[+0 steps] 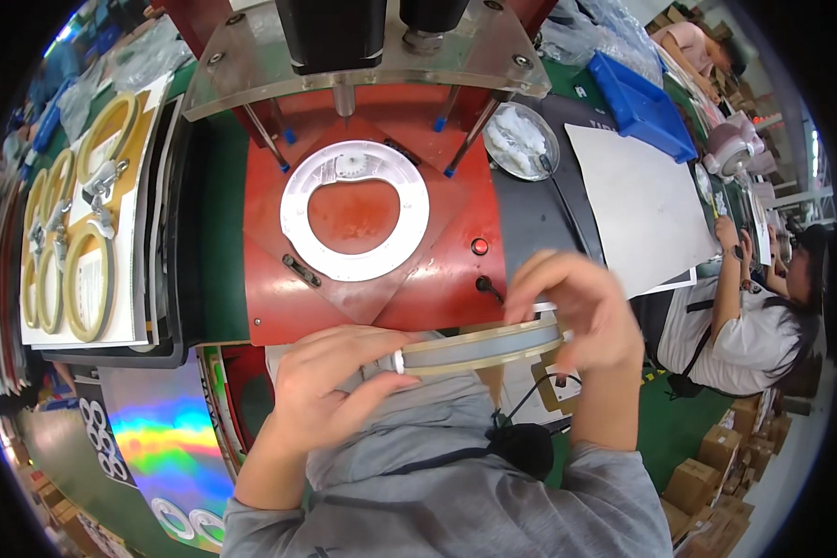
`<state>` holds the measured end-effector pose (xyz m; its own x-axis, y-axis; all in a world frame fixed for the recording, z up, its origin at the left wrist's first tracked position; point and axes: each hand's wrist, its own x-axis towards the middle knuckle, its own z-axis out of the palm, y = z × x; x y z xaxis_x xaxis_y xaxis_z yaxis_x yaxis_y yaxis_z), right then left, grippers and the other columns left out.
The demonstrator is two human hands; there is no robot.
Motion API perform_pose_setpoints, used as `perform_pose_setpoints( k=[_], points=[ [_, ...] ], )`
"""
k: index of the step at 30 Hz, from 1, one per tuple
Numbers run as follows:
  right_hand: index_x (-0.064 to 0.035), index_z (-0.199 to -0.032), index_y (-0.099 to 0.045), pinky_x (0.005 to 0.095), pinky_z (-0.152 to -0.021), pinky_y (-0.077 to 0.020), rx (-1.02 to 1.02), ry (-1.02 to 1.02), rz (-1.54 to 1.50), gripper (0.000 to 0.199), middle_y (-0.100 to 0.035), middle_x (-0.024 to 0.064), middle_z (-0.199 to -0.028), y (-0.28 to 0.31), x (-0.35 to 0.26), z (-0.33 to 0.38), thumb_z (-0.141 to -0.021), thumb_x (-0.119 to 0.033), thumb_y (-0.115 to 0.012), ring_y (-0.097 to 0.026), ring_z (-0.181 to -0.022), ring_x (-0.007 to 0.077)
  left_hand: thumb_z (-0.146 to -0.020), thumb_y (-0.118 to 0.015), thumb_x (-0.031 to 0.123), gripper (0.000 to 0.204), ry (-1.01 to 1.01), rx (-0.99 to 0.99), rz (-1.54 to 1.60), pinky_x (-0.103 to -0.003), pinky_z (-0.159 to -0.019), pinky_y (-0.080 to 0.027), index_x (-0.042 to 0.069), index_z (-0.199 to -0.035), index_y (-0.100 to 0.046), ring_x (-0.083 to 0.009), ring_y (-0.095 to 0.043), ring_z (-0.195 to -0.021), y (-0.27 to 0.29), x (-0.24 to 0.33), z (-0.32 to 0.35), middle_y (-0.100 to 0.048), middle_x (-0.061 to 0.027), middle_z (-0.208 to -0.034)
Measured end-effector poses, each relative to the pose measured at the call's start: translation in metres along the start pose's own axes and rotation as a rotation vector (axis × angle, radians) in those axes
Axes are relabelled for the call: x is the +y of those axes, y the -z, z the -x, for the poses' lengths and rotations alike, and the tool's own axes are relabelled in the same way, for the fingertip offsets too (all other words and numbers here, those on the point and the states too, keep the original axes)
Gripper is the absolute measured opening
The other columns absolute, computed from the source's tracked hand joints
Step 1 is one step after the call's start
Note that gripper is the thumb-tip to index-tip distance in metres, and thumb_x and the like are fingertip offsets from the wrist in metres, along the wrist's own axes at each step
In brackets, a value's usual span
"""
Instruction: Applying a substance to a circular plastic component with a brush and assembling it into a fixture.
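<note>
Your left hand pinches one end of the yellow-rimmed ring near the red base's front edge; your right hand blurs at the other, its grip unclear. Cartons line the green floor at right.

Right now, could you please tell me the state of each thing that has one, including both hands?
Left hand: grip closed on the left end of the yellow-edged ring
Right hand: blurred at the ring's right end; grip unclear
Yellow-edged ring: seen edge-on, raised
White ring: lying flat on the red base
Metal bowl: holding white material
Blue bin: upright, open-topped
Red button: pressed or not, cannot tell
</note>
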<state>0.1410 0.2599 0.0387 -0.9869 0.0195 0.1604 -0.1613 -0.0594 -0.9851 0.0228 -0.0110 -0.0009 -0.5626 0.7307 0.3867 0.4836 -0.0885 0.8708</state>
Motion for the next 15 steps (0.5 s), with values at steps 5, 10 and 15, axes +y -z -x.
perform_pose_setpoints(
  k=[5, 10, 15],
  points=[
    [0.0014, -0.115, -0.066, 0.0333, -0.085, -0.0531, 0.785, -0.235, 0.823, 0.033, -0.068, 0.0134, -0.104, 0.082, 0.043, 0.014, -0.094, -0.021, -0.077, -0.067, -0.095, 0.0219, -0.076, -0.085, 0.004, 0.031, 0.132, 0.033, 0.048, -0.033, -0.078, -0.058, -0.003, -0.105, -0.076, -0.0282, -0.075, -0.085, 0.0, -0.003, 0.008, -0.078, -0.0152, -0.1],
    [0.0026, -0.107, -0.065, 0.0342, -0.077, -0.0533, 0.694, -0.431, 1.081, 0.025, -0.067, 0.0127, -0.092, 0.098, 0.074, 0.026, -0.094, -0.015, -0.076, -0.065, -0.084, 0.0212, -0.077, -0.085, 0.003, 0.031, 0.158, 0.032, 0.095, -0.032, -0.079, -0.058, -0.003, -0.105, -0.076, -0.0271, -0.075, -0.087, 0.001, -0.012, 0.009, -0.078, -0.0153, -0.101],
    [0.0031, -0.108, -0.065, 0.031, -0.065, -0.0528, 0.868, -0.243, 0.996, 0.021, -0.072, 0.0117, -0.092, 0.1, 0.056, 0.004, -0.099, -0.015, -0.071, -0.068, -0.069, 0.0165, -0.077, -0.085, 0.002, 0.031, 0.184, 0.03, 0.165, -0.033, -0.081, -0.058, -0.006, -0.105, -0.075, -0.0268, -0.075, -0.089, 0.003, -0.015, 0.012, -0.078, -0.0172, -0.102]
  ],
)
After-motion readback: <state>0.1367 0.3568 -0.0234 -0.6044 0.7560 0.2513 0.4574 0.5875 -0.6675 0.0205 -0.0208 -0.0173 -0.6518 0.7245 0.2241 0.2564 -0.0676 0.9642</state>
